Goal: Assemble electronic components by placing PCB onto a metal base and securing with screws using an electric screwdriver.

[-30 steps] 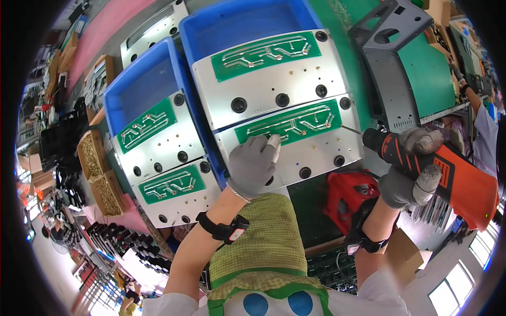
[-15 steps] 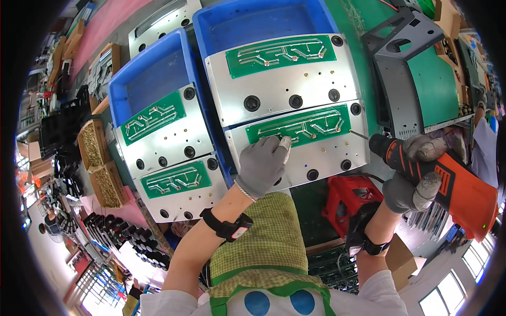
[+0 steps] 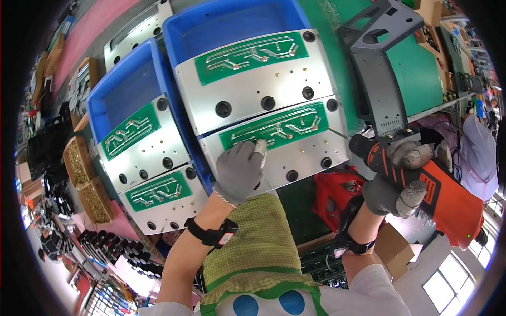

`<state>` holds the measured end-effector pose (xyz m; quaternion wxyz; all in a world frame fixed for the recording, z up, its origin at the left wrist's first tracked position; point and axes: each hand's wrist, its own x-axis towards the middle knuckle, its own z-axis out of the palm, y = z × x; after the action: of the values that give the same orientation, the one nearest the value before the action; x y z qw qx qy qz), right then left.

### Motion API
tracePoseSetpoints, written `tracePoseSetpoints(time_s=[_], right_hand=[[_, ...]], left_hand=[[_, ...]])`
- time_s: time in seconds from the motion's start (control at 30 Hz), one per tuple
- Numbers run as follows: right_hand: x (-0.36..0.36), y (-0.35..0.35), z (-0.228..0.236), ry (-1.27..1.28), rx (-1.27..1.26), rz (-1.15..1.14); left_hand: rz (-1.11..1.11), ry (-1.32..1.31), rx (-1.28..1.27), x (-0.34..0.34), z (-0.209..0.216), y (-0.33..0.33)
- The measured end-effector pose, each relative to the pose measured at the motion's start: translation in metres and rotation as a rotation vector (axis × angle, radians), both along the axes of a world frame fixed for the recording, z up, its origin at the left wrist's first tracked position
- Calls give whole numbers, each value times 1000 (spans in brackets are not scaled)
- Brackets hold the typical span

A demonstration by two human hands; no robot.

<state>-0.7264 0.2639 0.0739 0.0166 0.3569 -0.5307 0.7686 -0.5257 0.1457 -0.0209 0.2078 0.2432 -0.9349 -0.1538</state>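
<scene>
Circuit board (image 3: 274, 127), green with silvery traces, lies along the top edge of the nearest silver metal panel (image 3: 295, 152), which rests across the front rim of the bigger blue bin (image 3: 232, 21) so it sits at a handy height. Left hand (image 3: 240, 168), in a grey glove, lies flat on the panel with the fingertips on the lower left edge of the board, looks like it's pinning it so it can't slide; that grip is pressing down, not wrapped around anything. Right hand (image 3: 403, 176), also gloved, has its grip clenched around an orange and black cordless drill (image 3: 427, 184), and the thin bit points at the panel's right edge, just beside the board's right end, I'd guess lined up for a screw spot. Count-wise: four panels with green boards on them, two on each of the two blue bins, plus one more panel further back without a board showing. Two open boxes of brass screws (image 3: 79, 163) sit at the left, in easy reach. One dark grey metal bracket (image 3: 387, 68) stands on the green worktop (image 3: 427, 79) to the right, and a red stool (image 3: 337, 192) sits below.
</scene>
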Motion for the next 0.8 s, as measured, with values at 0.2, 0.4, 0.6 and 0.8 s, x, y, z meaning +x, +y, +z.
tracePoseSetpoints(time_s=[0.2,0.4,0.6,0.8], right_hand=[[-1,-4,3,38,-4,199],[-6,8,0,-166,10,191],[-4,-1,0,-42,-83,299],[-1,3,-4,127,-1,195]], left_hand=[[7,-19,8,-2,-2,1],[20,-25,30,-1,-2,2],[1,-95,43,1,1,2],[-19,-77,-28,0,4,2]])
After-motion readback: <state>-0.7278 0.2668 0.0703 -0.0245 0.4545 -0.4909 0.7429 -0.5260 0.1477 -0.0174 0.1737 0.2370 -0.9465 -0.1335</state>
